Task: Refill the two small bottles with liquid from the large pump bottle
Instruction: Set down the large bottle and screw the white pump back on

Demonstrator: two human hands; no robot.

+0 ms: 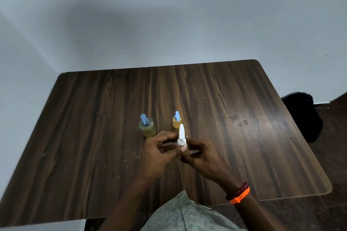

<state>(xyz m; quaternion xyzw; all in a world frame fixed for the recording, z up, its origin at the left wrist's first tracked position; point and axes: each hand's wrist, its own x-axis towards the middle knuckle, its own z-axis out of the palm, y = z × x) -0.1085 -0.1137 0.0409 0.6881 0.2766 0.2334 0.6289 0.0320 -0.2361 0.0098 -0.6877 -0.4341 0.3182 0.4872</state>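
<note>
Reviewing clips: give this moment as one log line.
both hands grip white-pump bottle above table | two blue-pump bottles stand behind, untouched | no pouring

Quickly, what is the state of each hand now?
Left hand: holds the white-capped bottle.
Right hand: holds the same bottle lower down.

A plain indoor room, perhaps an office or a home, is suggested: a dark wood-grain tabletop (pixel 234 99) is set into a corner of bare pale walls (pixel 169 15), with a black bag (pixel 304 116) on the floor beside it.
</note>
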